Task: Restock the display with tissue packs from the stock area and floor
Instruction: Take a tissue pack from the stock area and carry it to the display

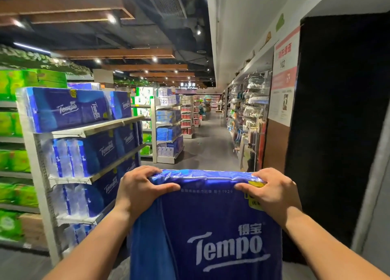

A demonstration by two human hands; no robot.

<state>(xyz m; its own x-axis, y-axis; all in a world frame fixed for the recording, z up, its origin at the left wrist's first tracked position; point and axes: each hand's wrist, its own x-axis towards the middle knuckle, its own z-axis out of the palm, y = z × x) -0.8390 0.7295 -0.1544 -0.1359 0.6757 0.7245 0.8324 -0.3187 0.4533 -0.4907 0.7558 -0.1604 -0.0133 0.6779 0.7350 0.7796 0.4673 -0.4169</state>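
Two hands hold one large blue Tempo tissue pack (206, 233) upright before me, in the lower centre of the view. My left hand (139, 189) clamps the pack's upper left corner, fingers curled over the top edge and thumb pressed along the front face. My right hand (274, 189) clamps the upper right corner the same way, just beside a yellow label (253, 201) on the wrapper. The pack is off the floor, carried between both hands, near the display shelf (92, 130) at left. That shelf has several tiers already filled with matching blue Tempo packs (69, 109). Green packs (14, 159) fill the shelving further left. An aisle (209, 144) runs ahead between more shelves, and a dark panel (337, 121) stands at right.
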